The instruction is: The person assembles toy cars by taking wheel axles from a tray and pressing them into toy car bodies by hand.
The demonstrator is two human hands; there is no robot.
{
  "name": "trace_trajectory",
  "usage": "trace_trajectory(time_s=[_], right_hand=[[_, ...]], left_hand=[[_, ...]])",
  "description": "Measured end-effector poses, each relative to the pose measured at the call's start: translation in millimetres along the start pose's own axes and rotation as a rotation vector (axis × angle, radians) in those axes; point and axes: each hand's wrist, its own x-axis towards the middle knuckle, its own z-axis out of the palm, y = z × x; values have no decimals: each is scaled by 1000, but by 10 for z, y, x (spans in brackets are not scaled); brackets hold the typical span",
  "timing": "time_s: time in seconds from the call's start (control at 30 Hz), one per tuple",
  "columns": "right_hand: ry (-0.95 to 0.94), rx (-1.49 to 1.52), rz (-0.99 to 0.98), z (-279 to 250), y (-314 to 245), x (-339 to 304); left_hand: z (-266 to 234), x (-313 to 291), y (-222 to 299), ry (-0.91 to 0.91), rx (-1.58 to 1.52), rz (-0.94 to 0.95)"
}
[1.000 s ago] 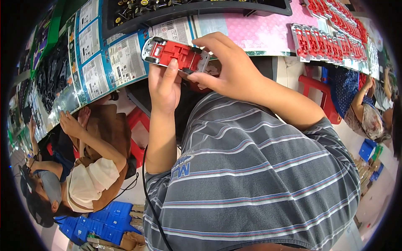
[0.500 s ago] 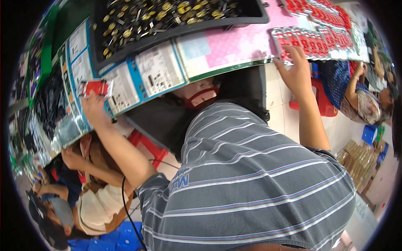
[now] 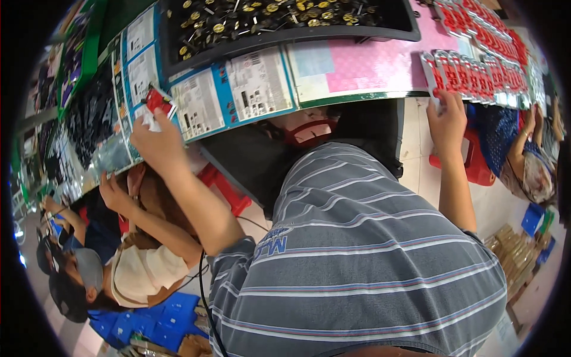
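My left hand (image 3: pixel 159 143) is closed on a small red and white packet (image 3: pixel 160 102), held tilted over the left part of the table. Its far corner looks dark, and my fingers hide the near part. On the right, at the table's edge, my right hand (image 3: pixel 447 122) pinches the near end of a red and silver blister pack (image 3: pixel 433 74). That pack is the leftmost in a row of overlapping packs (image 3: pixel 476 74). A second row of like packs (image 3: pixel 476 33) lies behind it.
A black tray (image 3: pixel 285 40) full of small black and yellow parts stands at the back middle. Printed sheets (image 3: pixel 259 77) and a pink sheet (image 3: pixel 375 65) cover the tabletop. A co-worker (image 3: pixel 143 273) sits at the left, another person (image 3: pixel 523 160) at the right. A red stool (image 3: pixel 473 166) stands beyond my right arm.
My right hand has gone from open fingers beside the row to pinching the leftmost pack. The left hand's packet has turned and tilted. The whole view has shifted slightly.
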Motion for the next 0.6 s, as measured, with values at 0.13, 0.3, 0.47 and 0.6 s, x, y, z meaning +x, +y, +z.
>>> trace_trajectory(time_s=[0.13, 0.3, 0.47, 0.6], right_hand=[[-75, 153, 15, -144, -424, -370], [-353, 636, -357, 3, -1050, -485], [-211, 672, -403, -47, -997, -65], [45, 388, -131, 194, -171, 771]], left_hand=[[8, -917, 812, -296, -662, 277], [408, -1859, 1309, -1655, -1577, -341], [339, -1575, 1409, -1401, -1820, -486], [205, -1426, 1428, -1200, -1692, -435]])
